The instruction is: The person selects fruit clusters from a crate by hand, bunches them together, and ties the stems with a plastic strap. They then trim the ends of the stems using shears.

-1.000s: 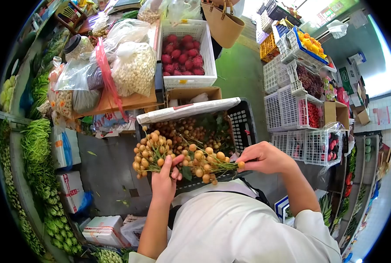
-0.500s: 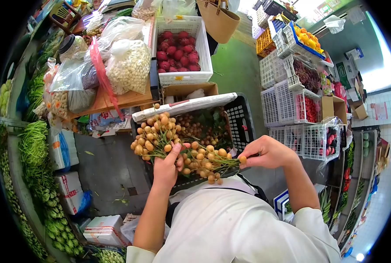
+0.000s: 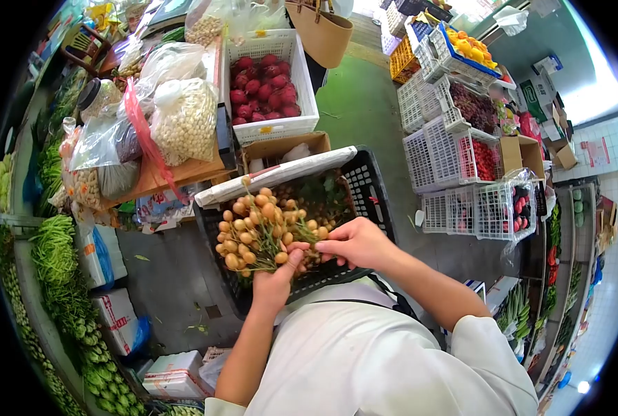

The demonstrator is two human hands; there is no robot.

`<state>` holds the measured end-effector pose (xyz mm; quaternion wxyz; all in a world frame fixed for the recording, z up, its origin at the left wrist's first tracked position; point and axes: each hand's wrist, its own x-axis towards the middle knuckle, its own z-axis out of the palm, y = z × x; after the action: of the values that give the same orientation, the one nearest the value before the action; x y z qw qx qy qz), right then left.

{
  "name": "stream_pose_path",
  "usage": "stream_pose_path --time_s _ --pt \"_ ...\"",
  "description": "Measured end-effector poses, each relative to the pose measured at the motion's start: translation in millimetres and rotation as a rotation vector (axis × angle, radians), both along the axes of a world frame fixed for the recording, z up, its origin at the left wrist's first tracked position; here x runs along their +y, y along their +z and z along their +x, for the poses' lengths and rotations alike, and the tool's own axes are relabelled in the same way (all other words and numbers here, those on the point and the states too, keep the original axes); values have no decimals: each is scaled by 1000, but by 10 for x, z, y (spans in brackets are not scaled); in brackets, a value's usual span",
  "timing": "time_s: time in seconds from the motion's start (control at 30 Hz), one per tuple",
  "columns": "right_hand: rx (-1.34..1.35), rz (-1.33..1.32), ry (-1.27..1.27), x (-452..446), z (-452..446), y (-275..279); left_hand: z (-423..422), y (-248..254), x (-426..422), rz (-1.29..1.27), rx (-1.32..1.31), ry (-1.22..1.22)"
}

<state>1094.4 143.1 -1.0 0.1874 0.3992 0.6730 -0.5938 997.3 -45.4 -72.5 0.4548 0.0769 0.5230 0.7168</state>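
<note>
A bunch of round yellow-brown fruit [image 3: 253, 225] on green stems is gripped at its stems by my left hand [image 3: 276, 277]. Close beside it, my right hand [image 3: 357, 244] has its thumb and fingers pinched at the right side of the bunch, near a single fruit; what lies between the fingertips is too small to make out. Both hands are over a black plastic crate [image 3: 375, 187], where more fruit and green leaves [image 3: 330, 197] show. A white foam lid [image 3: 274, 177] leans across the far side of the crate.
Beyond the crate, a white crate [image 3: 309, 104] holds dark red fruit. Bagged dried goods [image 3: 184, 121] stand on a wooden table at left. Stacked white crates [image 3: 434, 156] with fruit are on the right. Leafy vegetables [image 3: 59, 256] line the far left.
My right hand has moved left, close to my left hand. The fruit that hung between the hands is no longer stretched out there; the fruit now sits bunched above my left hand.
</note>
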Motion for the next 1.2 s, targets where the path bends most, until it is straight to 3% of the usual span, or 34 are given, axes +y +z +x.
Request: stream_pose_path --time_s 0.37,0.5,0.6,0.67,0.73,0.8,0.87,0.93,1.13,1.2 --pt "-7 -157 -128 -139 -43 1 80 -73 39 -101 37 -14" --pt "29 -176 -146 -121 -8 -220 53 -95 53 -22 0 -48" --pt "58 -173 -163 -66 45 -385 -11 29 88 -42 -166 -51" --pt "72 -185 -233 -37 51 -435 -108 18 54 -109 -420 -54" --pt "61 -168 -245 -3 29 -485 -170 -251 -18 -150 -439 -48" --pt "35 -57 -212 26 -7 -543 -218 -539 -81 74 -755 -24" --pt "46 -19 -203 25 -56 -550 -203 -654 -81 -11 -818 23" --pt "63 137 -153 14 -145 -461 -169 -880 -123 108 -945 32" --pt "312 363 -56 -128 -377 -598 -142 -876 -94 180 -989 76" --pt "535 753 211 -187 -427 -829 -146 -909 -92 165 -981 91"
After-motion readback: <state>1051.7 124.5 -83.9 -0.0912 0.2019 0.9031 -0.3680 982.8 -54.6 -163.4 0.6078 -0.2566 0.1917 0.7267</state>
